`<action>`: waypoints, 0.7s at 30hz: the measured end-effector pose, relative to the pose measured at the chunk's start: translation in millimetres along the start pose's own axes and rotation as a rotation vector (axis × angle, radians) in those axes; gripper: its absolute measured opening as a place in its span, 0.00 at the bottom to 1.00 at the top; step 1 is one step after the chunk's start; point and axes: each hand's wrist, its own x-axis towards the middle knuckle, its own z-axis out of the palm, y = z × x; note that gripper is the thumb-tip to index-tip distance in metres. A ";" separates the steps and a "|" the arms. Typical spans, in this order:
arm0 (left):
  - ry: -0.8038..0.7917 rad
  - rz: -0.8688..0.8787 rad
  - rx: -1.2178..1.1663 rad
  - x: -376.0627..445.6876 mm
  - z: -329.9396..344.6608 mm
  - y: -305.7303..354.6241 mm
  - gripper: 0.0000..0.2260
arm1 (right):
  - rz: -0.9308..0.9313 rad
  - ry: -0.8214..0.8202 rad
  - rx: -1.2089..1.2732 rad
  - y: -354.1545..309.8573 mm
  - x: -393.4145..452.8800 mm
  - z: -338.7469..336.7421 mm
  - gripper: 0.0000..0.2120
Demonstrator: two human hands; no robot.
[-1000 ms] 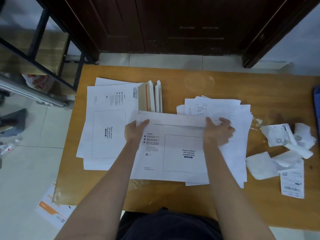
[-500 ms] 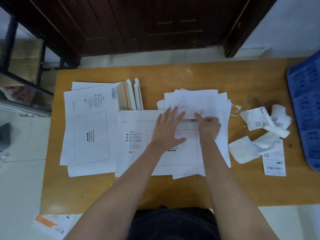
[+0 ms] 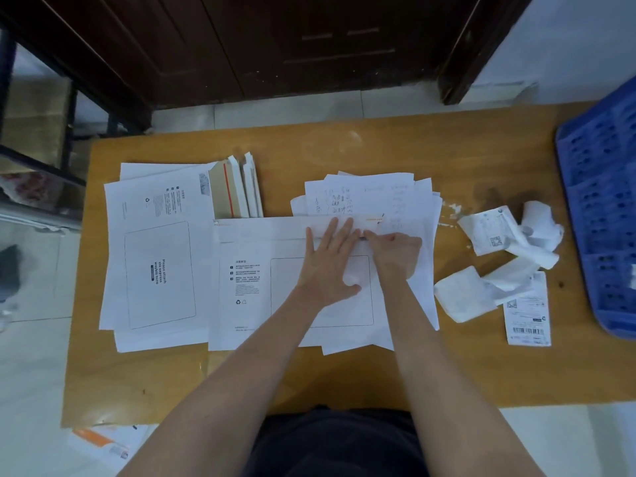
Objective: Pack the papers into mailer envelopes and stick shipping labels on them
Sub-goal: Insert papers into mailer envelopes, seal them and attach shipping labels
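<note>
On mailer envelope [image 3: 247, 287]: left hand [image 3: 330, 266] flat, fingers spread; right hand [image 3: 395, 253] pinching flap strip.

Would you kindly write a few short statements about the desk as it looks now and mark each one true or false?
1. The left hand lies flat with straight fingers on the mailer envelope in the middle of the table. True.
2. The right hand rests idle at the table's near edge. False: its curled fingers pinch something at the envelope's flap line; what exactly is too small to tell.
3. A blue crate sits at the table's right edge. True.
4. The crumpled label backings lie left of the envelope. False: they lie to its right.
5. A flat shipping label with a barcode lies near the blue crate. True.
</note>
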 end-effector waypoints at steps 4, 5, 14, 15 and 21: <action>-0.037 -0.003 -0.016 3.9 -1.6 -1.2 0.43 | -0.071 0.045 -0.072 4.0 -6.9 1.1 0.16; -0.045 -0.010 -0.019 4.4 -2.3 -0.7 0.44 | -0.076 0.046 -0.069 3.3 -7.1 0.1 0.16; -0.049 -0.058 -0.085 5.9 -6.2 1.5 0.44 | 0.008 -0.039 0.030 -0.9 7.4 -7.5 0.14; -0.050 -0.062 -0.095 6.4 -6.5 1.8 0.44 | 0.009 -0.024 0.037 -0.4 8.2 -7.0 0.12; -0.101 -0.063 -0.056 10.0 -10.6 4.5 0.47 | -0.009 0.030 0.016 -1.7 11.0 -1.6 0.09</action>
